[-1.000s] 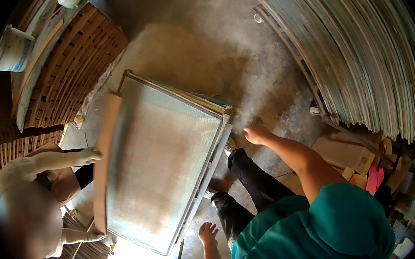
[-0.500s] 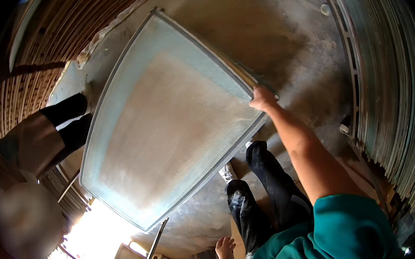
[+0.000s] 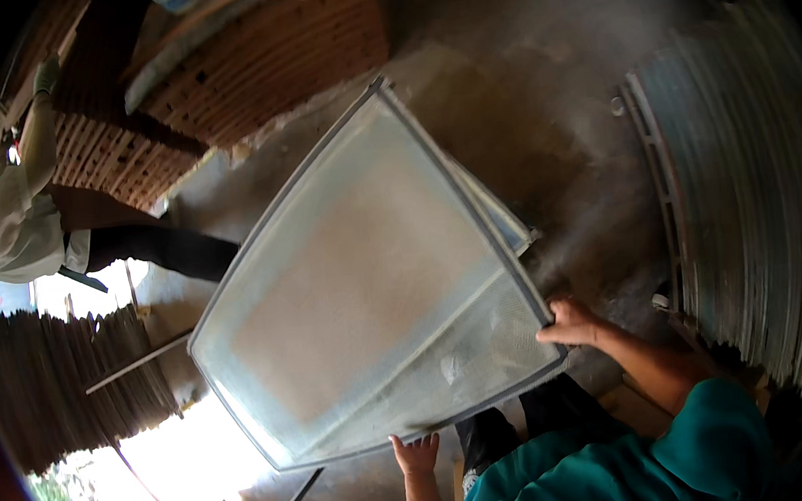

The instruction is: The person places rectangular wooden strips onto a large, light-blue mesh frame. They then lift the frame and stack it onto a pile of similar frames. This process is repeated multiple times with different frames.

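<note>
A large framed mesh screen (image 3: 346, 285) is tilted across the middle, its grey rim around pale translucent mesh with a brownish centre. My right hand (image 3: 570, 322) is closed around its near right corner. At the near edge, my left hand (image 3: 418, 454) has its thumb and fingertips against the rim, apparently gripping it. Behind this screen lies a second framed screen (image 3: 499, 210); its corner sticks out on the right, and its edge shows through the mesh.
Slatted brown stacks (image 3: 267, 65) stand at the far left. A row of upright panels (image 3: 753, 197) fills the right side. A co-worker in a white top (image 3: 17, 225) reaches toward a stack. At left are more stacked panels (image 3: 66, 379) and a thin bar (image 3: 137, 363).
The top screen has come nearer and turned, uncovering more of the screen behind. My right hand has come down with its corner. My left hand has risen to the near rim.
</note>
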The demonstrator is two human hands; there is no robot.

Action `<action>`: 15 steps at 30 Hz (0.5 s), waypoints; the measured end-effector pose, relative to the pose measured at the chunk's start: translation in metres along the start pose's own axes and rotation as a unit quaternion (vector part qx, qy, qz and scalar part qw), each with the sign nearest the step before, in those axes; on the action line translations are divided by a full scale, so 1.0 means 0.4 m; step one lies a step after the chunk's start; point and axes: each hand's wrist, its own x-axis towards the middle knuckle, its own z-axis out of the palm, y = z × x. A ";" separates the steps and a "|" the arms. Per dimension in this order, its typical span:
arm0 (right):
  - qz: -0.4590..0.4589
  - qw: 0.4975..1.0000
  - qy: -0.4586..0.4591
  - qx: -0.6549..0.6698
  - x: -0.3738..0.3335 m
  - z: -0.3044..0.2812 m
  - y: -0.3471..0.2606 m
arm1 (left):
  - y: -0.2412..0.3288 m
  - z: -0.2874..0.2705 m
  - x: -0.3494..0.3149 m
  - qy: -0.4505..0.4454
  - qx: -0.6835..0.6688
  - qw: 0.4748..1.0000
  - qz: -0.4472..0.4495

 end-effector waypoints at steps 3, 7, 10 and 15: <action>0.026 0.999 0.043 -0.018 -0.178 0.031 -0.115 | 0.043 -0.057 0.031 -0.115 -0.095 0.984 -0.093; 0.024 0.963 0.205 0.171 -0.298 0.163 -0.115 | 0.032 -0.046 0.032 -0.108 0.001 0.990 -0.090; -0.013 0.960 0.154 0.234 -0.409 0.080 -0.222 | 0.011 0.056 -0.101 -0.149 0.158 0.976 0.009; -0.036 0.943 0.224 0.244 -0.604 0.000 -0.141 | -0.067 0.195 -0.222 -0.233 0.348 0.907 0.037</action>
